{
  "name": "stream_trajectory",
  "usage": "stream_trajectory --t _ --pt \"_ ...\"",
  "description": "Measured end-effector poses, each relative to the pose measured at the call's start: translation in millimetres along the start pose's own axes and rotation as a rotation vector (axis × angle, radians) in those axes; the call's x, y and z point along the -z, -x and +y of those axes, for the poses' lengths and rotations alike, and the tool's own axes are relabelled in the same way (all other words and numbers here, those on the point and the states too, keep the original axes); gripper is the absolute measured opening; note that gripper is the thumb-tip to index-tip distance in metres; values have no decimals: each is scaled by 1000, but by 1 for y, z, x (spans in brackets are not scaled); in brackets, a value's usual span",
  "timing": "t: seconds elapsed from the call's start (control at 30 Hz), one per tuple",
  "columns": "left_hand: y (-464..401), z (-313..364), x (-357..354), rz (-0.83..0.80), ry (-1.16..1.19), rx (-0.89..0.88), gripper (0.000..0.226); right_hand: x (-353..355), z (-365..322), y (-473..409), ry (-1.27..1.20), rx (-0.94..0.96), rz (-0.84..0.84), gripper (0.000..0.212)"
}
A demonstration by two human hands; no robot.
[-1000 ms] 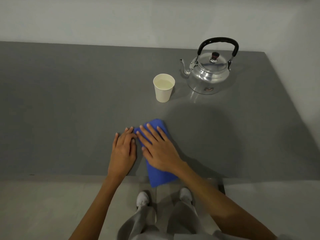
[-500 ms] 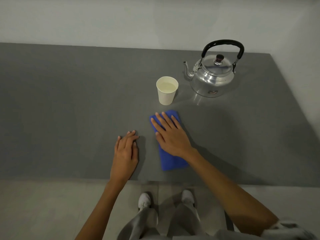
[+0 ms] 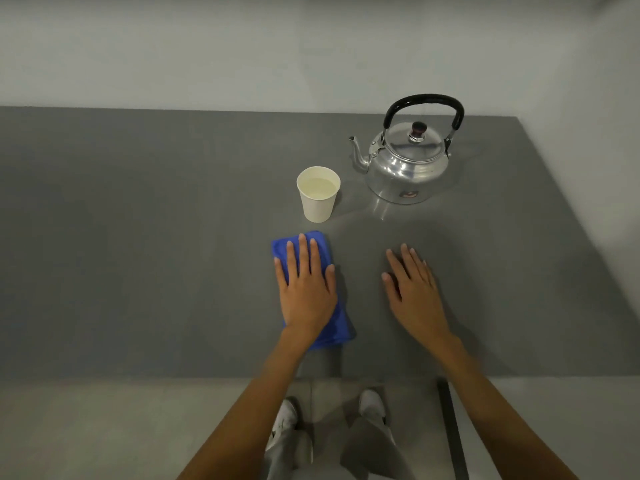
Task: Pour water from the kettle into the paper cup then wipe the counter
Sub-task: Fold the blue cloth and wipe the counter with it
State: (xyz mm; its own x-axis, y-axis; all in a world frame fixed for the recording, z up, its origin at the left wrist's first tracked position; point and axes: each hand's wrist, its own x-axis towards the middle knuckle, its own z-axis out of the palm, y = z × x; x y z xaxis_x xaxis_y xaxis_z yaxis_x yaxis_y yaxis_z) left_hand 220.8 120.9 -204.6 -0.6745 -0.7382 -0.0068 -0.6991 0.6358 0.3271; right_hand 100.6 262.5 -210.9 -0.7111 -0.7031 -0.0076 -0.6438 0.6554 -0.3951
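A steel kettle (image 3: 405, 168) with a black handle stands at the back right of the grey counter (image 3: 138, 254), spout pointing left. Left of it and nearer is a white paper cup (image 3: 318, 202) holding water. Just in front of the cup lies a folded blue cloth (image 3: 342, 323). My left hand (image 3: 306, 289) presses flat on the cloth, fingers spread towards the cup. My right hand (image 3: 414, 292) rests palm down on bare counter to the right of the cloth, holding nothing.
A pale wall runs behind the counter and along its right side. The counter's front edge lies just below my wrists, with my legs and white shoes over the floor beneath. A dark strip (image 3: 450, 427) lies on the floor at the right.
The cloth has changed hands: my right hand left it and moved right onto bare counter, and my left hand now presses on it. The cloth has slid farther from the front edge, towards the cup.
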Motion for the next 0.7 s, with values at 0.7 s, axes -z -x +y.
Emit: stream_trajectory --t 0.7 --pt "52 -119 37 -1 -31 -34 61 -10 7 2 258 39 6 61"
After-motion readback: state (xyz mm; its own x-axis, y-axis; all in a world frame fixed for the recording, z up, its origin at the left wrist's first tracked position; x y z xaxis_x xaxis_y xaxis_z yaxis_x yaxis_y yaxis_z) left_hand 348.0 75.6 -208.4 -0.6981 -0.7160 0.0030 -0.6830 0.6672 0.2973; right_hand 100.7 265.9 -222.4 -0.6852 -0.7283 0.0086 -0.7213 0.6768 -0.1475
